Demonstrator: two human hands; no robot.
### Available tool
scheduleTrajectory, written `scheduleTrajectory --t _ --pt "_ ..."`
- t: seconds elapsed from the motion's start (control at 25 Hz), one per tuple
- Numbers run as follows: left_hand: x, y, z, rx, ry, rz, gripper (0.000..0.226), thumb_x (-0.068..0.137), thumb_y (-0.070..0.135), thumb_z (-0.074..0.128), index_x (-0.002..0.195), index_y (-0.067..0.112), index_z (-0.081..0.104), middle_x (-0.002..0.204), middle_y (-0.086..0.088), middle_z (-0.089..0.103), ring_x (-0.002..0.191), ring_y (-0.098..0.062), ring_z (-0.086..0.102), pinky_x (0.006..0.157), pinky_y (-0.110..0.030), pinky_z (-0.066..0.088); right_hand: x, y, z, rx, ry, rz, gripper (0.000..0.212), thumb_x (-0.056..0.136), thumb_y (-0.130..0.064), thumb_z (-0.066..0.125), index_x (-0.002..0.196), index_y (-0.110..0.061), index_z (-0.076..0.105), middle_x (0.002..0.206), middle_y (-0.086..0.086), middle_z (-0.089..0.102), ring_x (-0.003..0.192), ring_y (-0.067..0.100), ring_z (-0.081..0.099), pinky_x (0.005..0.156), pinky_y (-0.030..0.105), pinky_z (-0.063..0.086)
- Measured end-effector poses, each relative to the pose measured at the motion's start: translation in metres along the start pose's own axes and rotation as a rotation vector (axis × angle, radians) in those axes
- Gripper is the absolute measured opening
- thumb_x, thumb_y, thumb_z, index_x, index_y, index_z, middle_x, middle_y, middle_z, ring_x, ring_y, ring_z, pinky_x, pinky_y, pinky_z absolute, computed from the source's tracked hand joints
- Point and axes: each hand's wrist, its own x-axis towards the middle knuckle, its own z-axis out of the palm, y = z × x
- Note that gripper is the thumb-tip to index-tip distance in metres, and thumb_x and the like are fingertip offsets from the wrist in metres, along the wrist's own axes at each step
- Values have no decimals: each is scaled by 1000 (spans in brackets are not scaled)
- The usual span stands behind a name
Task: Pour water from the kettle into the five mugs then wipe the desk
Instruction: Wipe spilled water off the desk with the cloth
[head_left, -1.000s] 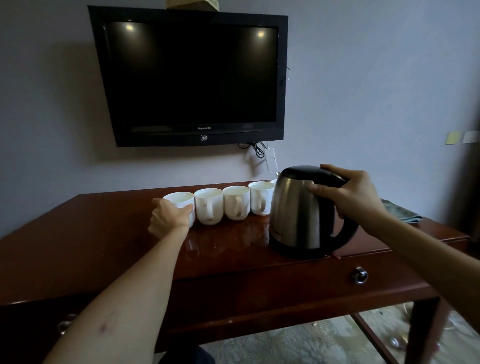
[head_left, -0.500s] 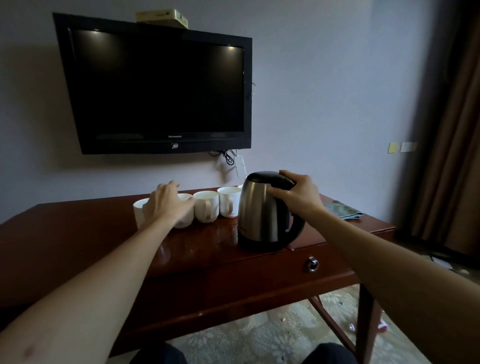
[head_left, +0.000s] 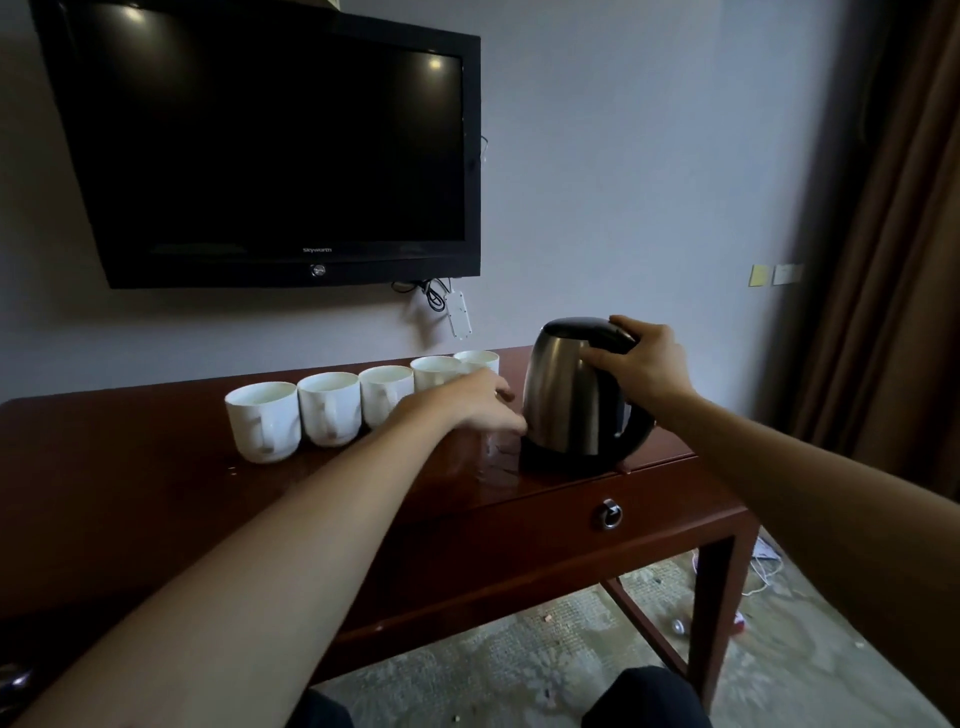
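Note:
A steel kettle (head_left: 566, 395) with a black lid and handle stands on its base at the right of the dark wooden desk (head_left: 130, 493). My right hand (head_left: 647, 364) grips the top of the kettle's handle, fingers curled over the lid's edge. Several white mugs (head_left: 262, 421) stand in a row to the kettle's left, along the back of the desk. My left hand (head_left: 472, 402) reaches in front of the two right-hand mugs. Its fingers are stretched out, with the tips at the kettle's left side, and it holds nothing. A wet shine (head_left: 493, 462) lies beside the kettle's base.
A black television (head_left: 270, 145) hangs on the wall above the mugs, with a white power strip (head_left: 460, 314) dangling below it. The desk has a drawer knob (head_left: 608, 514) in front. A brown curtain (head_left: 893, 260) fills the right side. Cables and small items lie on the floor (head_left: 758, 566).
My left hand has left the leftmost mug and moved right along the row to the kettle's side. My right hand has stayed on the kettle's handle. The view has shifted.

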Motion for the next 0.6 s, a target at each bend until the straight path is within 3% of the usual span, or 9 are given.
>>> scheduleTrajectory --t 0.16,0.28,0.48,0.6 --pt "33 12 28 -103 31 60 57 76 31 79 127 14 61 112 -12 71 95 -29 69 86 -40 60 24 9 16 39 25 0 66 76 -31 88 135 -14 64 124 5 70 115 20 65 93 27 50" --pt "53 26 40 -101 40 75 55 83 29 78 133 14 59 123 -14 65 109 -33 65 88 -38 56 43 13 33 41 67 11 52 78 -27 87 124 -8 70 117 10 73 110 25 67 91 33 53" --pt "96 26 55 -146 40 67 56 80 25 79 130 12 56 122 -14 64 112 -33 63 87 -40 56 84 29 58 51 70 81 84 77 -37 86 149 -16 50 145 7 59 133 24 55 104 34 46" --pt "125 29 60 -149 33 37 61 83 20 76 137 10 49 127 -16 60 115 -35 61 83 -38 54 114 41 73 28 59 100 85 78 -39 84 151 -15 48 146 8 57 133 26 54 102 34 46"
